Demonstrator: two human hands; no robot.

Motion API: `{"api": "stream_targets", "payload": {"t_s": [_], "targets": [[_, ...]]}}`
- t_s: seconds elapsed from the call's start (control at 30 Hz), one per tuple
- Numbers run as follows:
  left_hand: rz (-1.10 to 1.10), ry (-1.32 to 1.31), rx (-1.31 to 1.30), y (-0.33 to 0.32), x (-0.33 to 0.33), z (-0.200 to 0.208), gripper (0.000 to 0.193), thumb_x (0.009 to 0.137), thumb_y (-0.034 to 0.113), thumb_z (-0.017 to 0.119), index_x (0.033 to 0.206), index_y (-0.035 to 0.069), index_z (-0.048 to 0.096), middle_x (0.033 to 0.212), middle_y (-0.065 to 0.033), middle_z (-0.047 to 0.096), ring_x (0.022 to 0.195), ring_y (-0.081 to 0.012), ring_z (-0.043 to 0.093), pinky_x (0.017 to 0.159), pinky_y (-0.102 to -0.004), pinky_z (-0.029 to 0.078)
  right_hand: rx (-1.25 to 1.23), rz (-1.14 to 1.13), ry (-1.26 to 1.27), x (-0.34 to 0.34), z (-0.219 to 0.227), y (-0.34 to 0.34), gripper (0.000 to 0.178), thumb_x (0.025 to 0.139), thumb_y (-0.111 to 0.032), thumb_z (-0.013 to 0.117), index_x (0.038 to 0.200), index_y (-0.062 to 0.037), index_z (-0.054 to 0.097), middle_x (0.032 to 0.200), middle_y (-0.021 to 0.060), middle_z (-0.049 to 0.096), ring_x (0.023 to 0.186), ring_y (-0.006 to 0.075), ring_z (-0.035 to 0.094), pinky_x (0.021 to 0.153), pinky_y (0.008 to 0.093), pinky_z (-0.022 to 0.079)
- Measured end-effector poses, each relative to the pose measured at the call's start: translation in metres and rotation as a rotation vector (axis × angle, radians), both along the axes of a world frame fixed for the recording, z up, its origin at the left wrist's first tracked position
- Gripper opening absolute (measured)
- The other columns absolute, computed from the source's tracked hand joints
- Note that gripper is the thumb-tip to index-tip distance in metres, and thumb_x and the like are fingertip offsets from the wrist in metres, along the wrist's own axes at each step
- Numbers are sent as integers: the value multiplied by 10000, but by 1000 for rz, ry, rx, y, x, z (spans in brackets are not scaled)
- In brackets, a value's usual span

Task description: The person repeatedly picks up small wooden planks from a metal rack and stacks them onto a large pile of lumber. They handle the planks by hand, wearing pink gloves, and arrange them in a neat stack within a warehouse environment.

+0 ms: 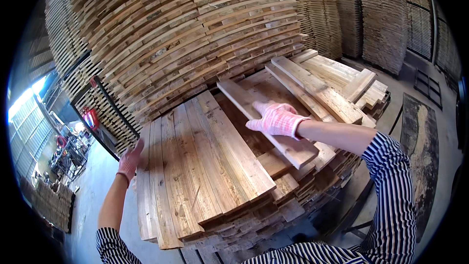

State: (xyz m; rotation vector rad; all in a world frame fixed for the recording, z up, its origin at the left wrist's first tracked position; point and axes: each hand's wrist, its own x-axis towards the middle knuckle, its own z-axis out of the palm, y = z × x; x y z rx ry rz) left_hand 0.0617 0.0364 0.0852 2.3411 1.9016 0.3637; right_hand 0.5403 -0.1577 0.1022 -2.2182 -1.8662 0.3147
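My right hand (276,119), in a pink and white knit glove, grips a wooden board (292,150) across its width. Its thumb is at the board's left edge and the other fingers reach over the top. That board lies slanted over a gap in the top layer of a wood stack. To its left, several planks (190,161) lie side by side. My left hand (131,159), also gloved, rests with stretched fingers along the outer left edge of those planks. More loose boards (322,90) lie at angles to the right of my right hand.
Behind the stack rises a tall wall of layered boards (195,34). A dark metal frame (115,107) stands at its left end. More piles (381,24) stand at the far right, near a worn dark panel (419,142) on the floor. Machinery (68,154) is at the far left.
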Motion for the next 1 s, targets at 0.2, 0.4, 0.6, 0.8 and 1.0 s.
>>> {"api": "stream_targets", "payload": {"t_s": [0.2, 0.4, 0.6, 0.8, 1.0], "targets": [[30, -937, -578, -14, -24, -25, 636, 983, 530, 561, 1353, 13, 578, 1299, -80, 617, 1143, -157, 564, 1028, -303, 433, 229, 165, -64, -24, -46, 20, 636, 1000, -569, 357, 1313, -56, 564, 1211, 279, 605, 1023, 395, 663, 796, 554, 536], [42, -734, -497, -1, -46, -30, 699, 987, 566, 516, 1394, -2, 541, 1371, -100, 577, 1169, -165, 560, 1025, -308, 442, 86, -261, -807, 78, 2, 34, 577, 854, -498, 591, 1193, -36, 657, 1224, 232, 636, 925, 371, 692, 750, 572, 547], [166, -805, -534, -20, -14, -19, 681, 967, 579, 542, 1356, 21, 578, 1256, -109, 636, 1072, -191, 603, 958, -361, 496, -51, -346, -306, 195, 6, 33, 507, 809, -401, 655, 1193, -69, 648, 1132, 203, 695, 1033, 349, 689, 848, 539, 552], [110, -712, -393, -32, -14, -17, 683, 975, 554, 541, 1415, 32, 535, 1337, -92, 597, 1165, -186, 558, 1040, -322, 430, 157, -465, -400, 237, 10, 20, 445, 842, -355, 646, 1219, -121, 671, 1178, 205, 691, 1097, 360, 674, 907, 476, 538], [231, -762, -414, -19, -31, -26, 705, 963, 550, 566, 1431, 24, 516, 1347, -75, 592, 1164, -179, 556, 1038, -317, 425, 129, -329, -209, 257, 40, -10, 554, 877, -471, 585, 1359, -199, 579, 1235, 166, 666, 1083, 327, 667, 948, 473, 509]]}}
